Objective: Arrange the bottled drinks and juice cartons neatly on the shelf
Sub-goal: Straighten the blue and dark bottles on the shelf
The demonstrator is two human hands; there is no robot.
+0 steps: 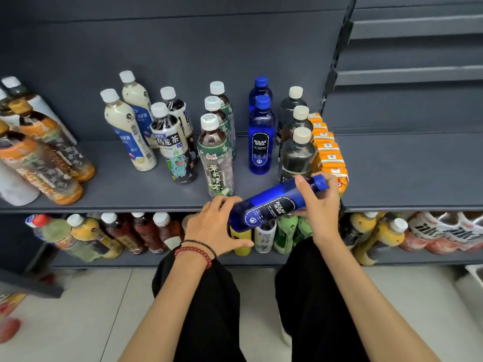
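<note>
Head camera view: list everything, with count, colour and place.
held soda bottle: one, blue, tilted at upper shelf front
standing soda bottles: two, blue, upper shelf, middle
milky bottles: two, cream-white, upper shelf left
oolong tea bottles: two, dark, beside milky bottles
jasmine tea bottles: three, green-labelled, one column
dark bottles: three, cream-capped, right of standing soda bottles
juice cartons: row, count unclear, orange, right of dark bottles
amber tea bottles: several, orange-labelled, far left
lower-shelf bottles: many, mixed colours
bracelets: two, red and black, left wrist
left hand: holds the bottle's base
right hand: grips its cap end
</note>
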